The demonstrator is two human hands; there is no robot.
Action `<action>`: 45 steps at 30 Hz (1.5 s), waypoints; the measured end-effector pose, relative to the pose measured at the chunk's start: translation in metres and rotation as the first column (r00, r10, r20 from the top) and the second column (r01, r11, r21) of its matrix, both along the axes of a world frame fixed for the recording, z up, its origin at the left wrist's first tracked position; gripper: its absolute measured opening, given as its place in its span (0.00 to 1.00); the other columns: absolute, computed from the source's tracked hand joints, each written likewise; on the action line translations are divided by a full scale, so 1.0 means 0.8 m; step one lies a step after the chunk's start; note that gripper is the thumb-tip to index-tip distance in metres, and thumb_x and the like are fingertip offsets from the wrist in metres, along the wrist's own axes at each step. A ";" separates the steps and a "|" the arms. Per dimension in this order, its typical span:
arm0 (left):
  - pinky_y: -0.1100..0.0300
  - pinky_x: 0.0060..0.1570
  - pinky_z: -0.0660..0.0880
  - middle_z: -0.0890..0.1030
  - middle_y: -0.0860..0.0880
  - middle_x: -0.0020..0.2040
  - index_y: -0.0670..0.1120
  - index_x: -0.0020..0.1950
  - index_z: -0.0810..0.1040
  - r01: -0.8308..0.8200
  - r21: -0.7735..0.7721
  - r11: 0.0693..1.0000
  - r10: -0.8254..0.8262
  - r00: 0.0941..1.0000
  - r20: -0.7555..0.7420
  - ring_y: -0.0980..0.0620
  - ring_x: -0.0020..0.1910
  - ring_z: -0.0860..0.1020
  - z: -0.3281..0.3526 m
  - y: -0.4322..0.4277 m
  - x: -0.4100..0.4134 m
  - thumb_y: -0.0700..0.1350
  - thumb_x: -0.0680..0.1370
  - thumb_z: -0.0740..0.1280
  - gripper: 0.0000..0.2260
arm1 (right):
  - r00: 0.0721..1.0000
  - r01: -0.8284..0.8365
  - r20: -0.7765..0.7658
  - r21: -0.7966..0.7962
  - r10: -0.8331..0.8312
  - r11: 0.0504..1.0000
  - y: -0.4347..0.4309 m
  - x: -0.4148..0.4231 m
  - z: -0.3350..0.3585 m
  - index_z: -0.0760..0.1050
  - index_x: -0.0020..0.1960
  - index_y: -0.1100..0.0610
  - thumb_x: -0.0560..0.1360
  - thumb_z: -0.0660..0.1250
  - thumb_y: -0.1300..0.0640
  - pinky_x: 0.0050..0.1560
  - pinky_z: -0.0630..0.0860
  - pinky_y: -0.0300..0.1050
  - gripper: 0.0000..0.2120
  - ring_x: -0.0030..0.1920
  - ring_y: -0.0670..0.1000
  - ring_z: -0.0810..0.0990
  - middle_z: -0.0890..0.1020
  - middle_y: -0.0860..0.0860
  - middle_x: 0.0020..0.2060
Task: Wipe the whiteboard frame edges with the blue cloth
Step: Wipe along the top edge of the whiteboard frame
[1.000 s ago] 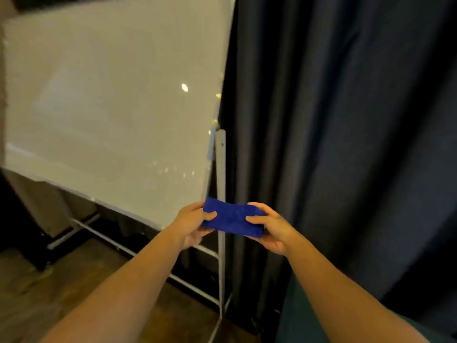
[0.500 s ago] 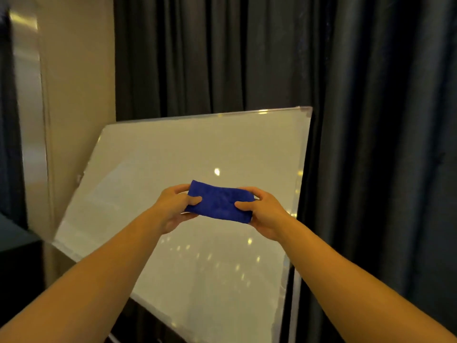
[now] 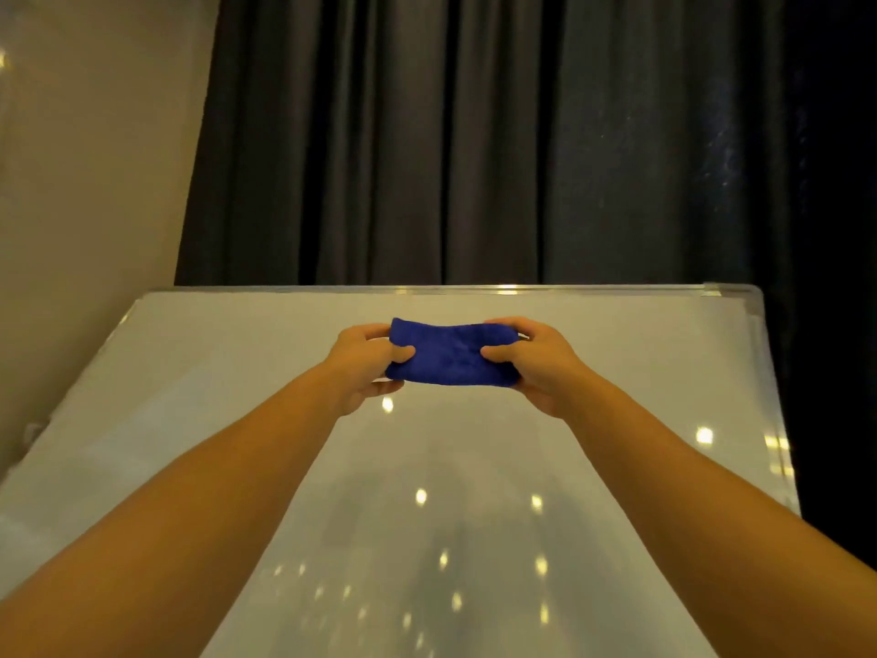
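Dark pleated curtains (image 3: 474, 135) fill the background, with a beige wall (image 3: 95, 159) at the left. Below them the whiteboard (image 3: 474, 467) is seen tilted, its glossy face dotted with reflections and its metal frame (image 3: 474, 290) running along the top and right side. The blue cloth (image 3: 451, 356), folded into a pad, is held before the upper board, pinched at either end by the left hand (image 3: 360, 368) and the right hand (image 3: 536, 368). Wiping is judged not yet begun. Next, the pad must be pressed onto the frame and drawn along it.
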State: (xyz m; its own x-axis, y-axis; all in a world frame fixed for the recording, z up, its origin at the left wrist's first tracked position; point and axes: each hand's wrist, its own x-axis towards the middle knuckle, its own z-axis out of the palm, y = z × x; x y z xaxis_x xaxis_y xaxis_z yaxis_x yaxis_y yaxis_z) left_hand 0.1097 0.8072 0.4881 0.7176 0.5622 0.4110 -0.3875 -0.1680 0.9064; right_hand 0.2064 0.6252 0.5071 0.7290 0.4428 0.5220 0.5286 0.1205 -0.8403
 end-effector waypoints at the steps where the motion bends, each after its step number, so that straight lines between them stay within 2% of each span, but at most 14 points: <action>1: 0.58 0.35 0.78 0.79 0.50 0.48 0.50 0.56 0.72 0.002 0.007 1.000 -0.002 1.000 0.010 0.49 0.45 0.79 0.007 0.020 0.017 0.39 0.76 0.70 0.13 | 0.999 0.044 0.017 0.005 -0.044 0.999 0.021 0.013 0.007 0.77 0.59 0.55 0.75 0.69 0.68 0.52 0.82 0.54 0.16 0.53 0.57 0.81 0.82 0.54 0.53; 4: 0.58 0.36 0.77 0.80 0.50 0.49 0.50 0.57 0.73 0.024 0.049 0.999 -0.026 0.998 0.051 0.50 0.46 0.79 0.030 0.069 0.061 0.39 0.76 0.70 0.13 | 0.980 0.172 0.098 0.021 -0.173 0.985 0.070 0.043 0.029 0.77 0.58 0.53 0.74 0.70 0.67 0.52 0.82 0.52 0.15 0.52 0.56 0.81 0.81 0.53 0.53; 9: 0.57 0.38 0.79 0.80 0.48 0.52 0.47 0.59 0.75 0.014 0.148 0.989 -0.038 0.986 0.161 0.47 0.51 0.80 0.092 0.149 0.147 0.38 0.73 0.72 0.16 | 0.878 0.382 0.265 0.113 -0.398 0.917 0.149 0.095 0.080 0.75 0.54 0.48 0.73 0.70 0.69 0.39 0.79 0.41 0.18 0.47 0.50 0.79 0.80 0.49 0.48; 13: 0.57 0.45 0.80 0.81 0.50 0.51 0.48 0.58 0.76 -0.055 0.328 0.943 -0.031 0.967 0.253 0.49 0.50 0.80 0.132 0.191 0.215 0.39 0.73 0.73 0.16 | 0.686 0.583 0.390 0.211 -0.614 0.785 0.198 0.129 0.109 0.75 0.57 0.49 0.73 0.68 0.69 0.43 0.77 0.41 0.19 0.49 0.50 0.77 0.78 0.49 0.51; 17: 0.64 0.39 0.75 0.80 0.53 0.47 0.50 0.57 0.75 -0.144 0.483 0.864 -0.017 0.950 0.312 0.53 0.46 0.79 0.155 0.232 0.266 0.43 0.72 0.74 0.16 | 0.453 0.758 0.503 0.217 -0.736 0.615 0.239 0.153 0.125 0.73 0.64 0.55 0.75 0.66 0.69 0.52 0.76 0.44 0.20 0.55 0.53 0.76 0.78 0.54 0.58; 23: 0.51 0.51 0.79 0.83 0.48 0.50 0.48 0.59 0.77 -0.145 0.645 0.751 -0.093 0.943 0.320 0.49 0.49 0.80 0.163 0.260 0.320 0.47 0.73 0.73 0.15 | 0.205 0.888 0.662 0.183 -0.721 0.421 0.269 0.193 0.124 0.67 0.71 0.57 0.77 0.64 0.67 0.60 0.75 0.49 0.24 0.63 0.57 0.74 0.71 0.56 0.67; 24: 0.51 0.51 0.79 0.83 0.48 0.51 0.48 0.59 0.77 -0.136 0.656 0.743 -0.106 0.943 0.316 0.48 0.49 0.80 0.163 0.260 0.322 0.47 0.74 0.73 0.15 | 0.138 0.918 0.707 0.171 -0.694 0.357 0.268 0.198 0.123 0.66 0.72 0.57 0.77 0.65 0.66 0.62 0.75 0.51 0.25 0.66 0.59 0.72 0.68 0.57 0.70; 26: 0.53 0.45 0.78 0.82 0.47 0.50 0.49 0.57 0.76 -0.147 0.685 0.713 -0.114 0.940 0.321 0.49 0.47 0.79 0.163 0.264 0.329 0.48 0.74 0.71 0.13 | -0.127 0.970 0.841 0.215 -0.527 0.110 0.275 0.203 0.117 0.68 0.70 0.57 0.74 0.70 0.62 0.69 0.68 0.59 0.26 0.70 0.63 0.65 0.65 0.60 0.72; 28: 0.55 0.40 0.73 0.80 0.47 0.48 0.49 0.55 0.73 -0.194 0.737 0.648 -0.093 0.939 0.330 0.48 0.44 0.77 0.162 0.264 0.333 0.47 0.75 0.68 0.11 | -0.279 0.946 0.890 0.319 -0.362 0.055 0.286 0.209 0.113 0.75 0.62 0.60 0.71 0.73 0.61 0.69 0.65 0.62 0.21 0.68 0.66 0.68 0.72 0.62 0.67; 30: 0.54 0.39 0.72 0.78 0.47 0.47 0.49 0.54 0.70 -0.211 0.767 0.606 -0.091 0.940 0.330 0.46 0.43 0.77 0.161 0.261 0.336 0.47 0.75 0.65 0.10 | -0.238 0.913 0.892 0.341 -0.384 0.226 0.302 0.214 0.110 0.78 0.55 0.61 0.74 0.69 0.58 0.62 0.71 0.57 0.12 0.59 0.62 0.76 0.79 0.59 0.57; 32: 0.52 0.40 0.73 0.78 0.46 0.46 0.49 0.53 0.68 -0.195 0.780 0.594 -0.082 0.950 0.300 0.46 0.42 0.76 0.163 0.257 0.338 0.47 0.77 0.62 0.07 | -0.071 0.910 0.894 0.240 -0.442 0.339 0.314 0.220 0.105 0.76 0.56 0.57 0.79 0.59 0.48 0.61 0.70 0.50 0.15 0.54 0.54 0.77 0.80 0.53 0.54; 36: 0.49 0.43 0.75 0.77 0.45 0.46 0.47 0.54 0.68 -0.161 0.811 0.562 -0.047 0.973 0.226 0.45 0.43 0.76 0.166 0.257 0.345 0.49 0.79 0.59 0.07 | -0.059 0.953 0.950 0.145 -0.308 0.264 0.292 0.234 0.096 0.72 0.60 0.52 0.78 0.46 0.32 0.62 0.68 0.49 0.29 0.52 0.51 0.75 0.79 0.50 0.54; 40: 0.51 0.43 0.73 0.79 0.45 0.44 0.45 0.50 0.75 -0.183 0.866 0.465 0.092 0.983 0.159 0.48 0.40 0.76 0.161 0.257 0.355 0.56 0.82 0.51 0.19 | 0.002 0.993 0.971 0.027 -0.239 0.116 0.249 0.236 0.109 0.64 0.71 0.49 0.74 0.39 0.27 0.61 0.67 0.51 0.38 0.54 0.53 0.73 0.77 0.51 0.57; 45: 0.53 0.39 0.66 0.73 0.49 0.34 0.48 0.44 0.73 -0.374 0.868 0.327 0.284 0.915 0.287 0.51 0.31 0.69 0.168 0.246 0.354 0.55 0.82 0.49 0.18 | 0.180 0.976 0.953 -0.141 -0.242 0.167 0.264 0.235 0.145 0.65 0.71 0.44 0.78 0.38 0.36 0.62 0.66 0.61 0.29 0.58 0.59 0.76 0.80 0.54 0.58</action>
State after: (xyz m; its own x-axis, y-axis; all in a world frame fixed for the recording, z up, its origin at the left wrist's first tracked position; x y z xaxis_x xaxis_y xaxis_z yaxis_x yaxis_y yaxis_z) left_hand 0.3931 1.0042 0.6228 0.5094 0.0169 0.8603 -0.1531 -0.9821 0.1100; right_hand 0.3943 0.8363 0.6233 0.4977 0.3963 0.7715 0.3177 -0.9110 0.2631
